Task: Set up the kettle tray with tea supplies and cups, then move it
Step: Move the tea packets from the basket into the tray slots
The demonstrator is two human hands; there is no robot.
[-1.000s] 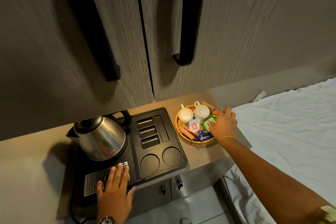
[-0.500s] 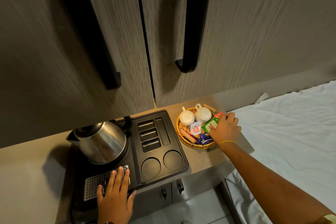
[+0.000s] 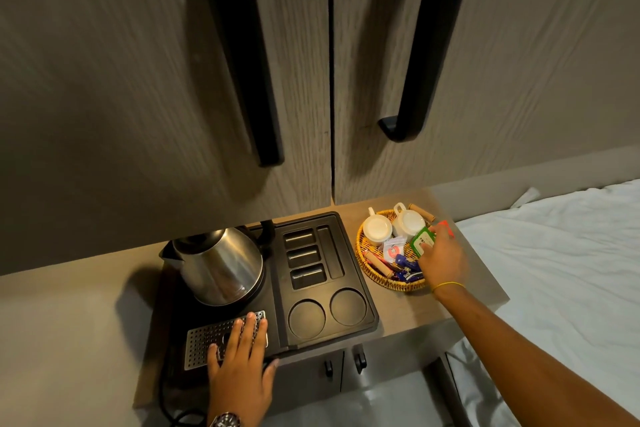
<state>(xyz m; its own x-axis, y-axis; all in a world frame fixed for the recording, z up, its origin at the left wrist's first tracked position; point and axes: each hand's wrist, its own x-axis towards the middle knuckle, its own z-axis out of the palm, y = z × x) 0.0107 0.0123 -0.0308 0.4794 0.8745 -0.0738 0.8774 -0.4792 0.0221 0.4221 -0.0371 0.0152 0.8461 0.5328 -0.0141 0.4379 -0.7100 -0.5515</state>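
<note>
A black kettle tray (image 3: 349, 274) lies on a wooden counter, with a steel kettle (image 3: 218, 265) on its left half, several slots and two round cup recesses on its right half. My left hand (image 3: 240, 367) rests flat on the tray's perforated metal grille (image 3: 204, 340), fingers apart. To the right stands a wicker basket (image 3: 388, 279) holding two upturned white cups (image 3: 377, 227), sachets and sticks. My right hand (image 3: 441, 258) reaches into the basket's right side, fingers pinching a green packet (image 3: 420, 240); a red packet (image 3: 445, 229) shows just beyond the fingers.
Tall cupboard doors with long black handles (image 3: 415, 97) rise right behind the counter. A bed with white sheets (image 3: 554, 270) adjoins the counter on the right. Below the counter's front edge are small cabinet doors with black knobs (image 3: 360, 359). The kettle's cord (image 3: 166, 406) loops at the lower left.
The view has shifted slightly. My right hand has moved a little inward over the basket onto the green packet. My left hand stays on the grille.
</note>
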